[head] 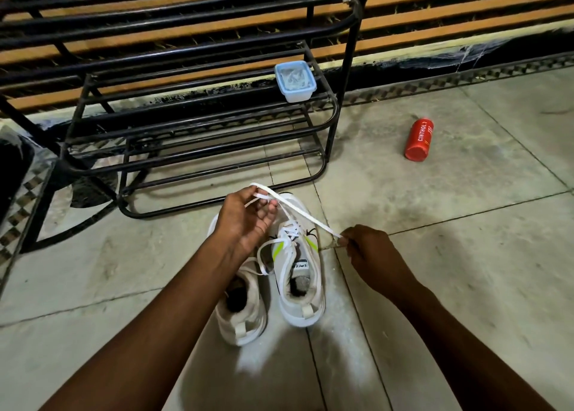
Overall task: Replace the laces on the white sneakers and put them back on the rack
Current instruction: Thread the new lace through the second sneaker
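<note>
1. Two white sneakers stand side by side on the tiled floor (435, 224), heels toward the person, just in front of the black metal shoe rack (198, 124).
2. The right sneaker (299, 274) carries a white lace (298, 210) threaded through its upper eyelets. Yellow-green stripes mark both sides of its tongue.
3. The left sneaker (240, 311) is partly covered by the person's left forearm. A loose loop of lace lies across its opening.
4. The left hand (245, 218) is raised above the toes of the sneakers, palm turned up. Its fingers curl around the lace; the lace loops over the fingertips at the top.
5. The right hand (369, 249) sits to the right of the right sneaker, low near the floor. Its thumb and fingers pinch the end of the lace.
6. The lace runs taut in a straight line from the left hand down to the right hand, passing over the front of the right sneaker.
7. A pale blue plastic container (295, 81) rests on the upper tier of the rack, at its right end.
8. A red bottle (419, 140) lies on its side on the floor, well apart to the right of the rack.
9. The rack's lower tier, directly beyond the sneakers, is partly blocked from view by the left hand.
</note>
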Demonstrator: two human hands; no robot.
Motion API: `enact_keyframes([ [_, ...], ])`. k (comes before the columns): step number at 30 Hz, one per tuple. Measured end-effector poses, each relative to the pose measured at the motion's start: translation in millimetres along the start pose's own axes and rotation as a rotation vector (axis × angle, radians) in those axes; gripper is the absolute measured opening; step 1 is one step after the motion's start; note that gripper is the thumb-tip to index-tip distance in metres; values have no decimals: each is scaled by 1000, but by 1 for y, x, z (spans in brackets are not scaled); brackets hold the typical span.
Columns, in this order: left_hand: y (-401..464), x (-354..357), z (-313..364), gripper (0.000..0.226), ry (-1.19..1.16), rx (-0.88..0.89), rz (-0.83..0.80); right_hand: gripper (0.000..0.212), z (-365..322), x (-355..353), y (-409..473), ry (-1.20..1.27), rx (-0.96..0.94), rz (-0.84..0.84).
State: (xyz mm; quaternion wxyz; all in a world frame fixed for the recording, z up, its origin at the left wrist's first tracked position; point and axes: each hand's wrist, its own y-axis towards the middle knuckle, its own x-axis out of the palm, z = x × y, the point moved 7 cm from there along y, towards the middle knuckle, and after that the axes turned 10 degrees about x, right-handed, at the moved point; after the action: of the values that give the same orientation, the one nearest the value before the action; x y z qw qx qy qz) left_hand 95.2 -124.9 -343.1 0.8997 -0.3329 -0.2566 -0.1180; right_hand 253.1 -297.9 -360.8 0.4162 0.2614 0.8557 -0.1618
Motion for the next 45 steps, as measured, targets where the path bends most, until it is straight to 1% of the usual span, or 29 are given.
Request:
enact_keyframes([
  [3, 4, 4, -4, 25, -24, -7, -18, 17, 8, 11, 0, -46, 24, -20],
  [5, 6, 8, -5, 23, -28, -7, -47, 15, 13, 17, 1, -57, 56, -34],
  [8, 3, 14, -4, 17, 10, 18, -104, 19, 13, 24, 0, -5, 87, -57],
  [9, 2, 14, -4, 14, 71, 45, -127, 21, 9, 25, -2, 20, 85, -49],
  [10, 1, 12, -4, 17, 169, 90, -143, 24, 6, 24, -2, 80, 95, -27],
  [11, 0, 6, -3, 27, 316, 161, -144, 25, 4, 20, -3, 182, 134, -2],
  [13, -10, -12, -3, 43, 692, 350, -122, 25, 4, 17, -2, 467, 228, 7],
  [14, -17, -17, -6, 44, 876, 430, -139, 26, 1, 16, -1, 590, 250, 4],
  [16, -34, -22, -23, 41, 1174, 497, -225, 21, -8, 15, 3, 769, 248, -16],
  [18, -43, -23, -38, 43, 1378, 522, -271, 13, -17, 13, 7, 884, 245, -38],
  [20, -44, -24, -38, 36, 1483, 596, -244, 8, -25, 17, 11, 888, 236, -52],
  [22, -46, -24, -32, 20, 1488, 654, -204, 5, -30, 22, 15, 795, 208, -29],
  [24, -47, -24, -29, 8, 1488, 674, -178, 3, -34, 25, 18, 702, 174, 2],
  [26, -49, -27, -26, 8, 1484, 649, -147, 4, -41, 26, 19, 640, 130, 27],
  [28, -48, -32, -22, 5, 1417, 570, -96, 9, -48, 29, 19, 599, 103, 22],
  [31, -43, -39, -19, 16, 1299, 434, -70, 14, -57, 37, 21, 568, 89, 1],
  [33, -37, -42, -22, 16, 1252, 356, -77, 13, -60, 44, 23, 540, 82, 0],
  [36, -30, -45, -22, 11, 1235, 328, -103, 15, -63, 49, 25, 478, 54, 45],
  [40, -27, -50, -25, 16, 1188, 302, -99, 19, -66, 49, 23, 402, 25, 116],
  [45, -23, -51, -28, 16, 1211, 303, -130, 25, -69, 52, 22, 343, 4, 127],
])
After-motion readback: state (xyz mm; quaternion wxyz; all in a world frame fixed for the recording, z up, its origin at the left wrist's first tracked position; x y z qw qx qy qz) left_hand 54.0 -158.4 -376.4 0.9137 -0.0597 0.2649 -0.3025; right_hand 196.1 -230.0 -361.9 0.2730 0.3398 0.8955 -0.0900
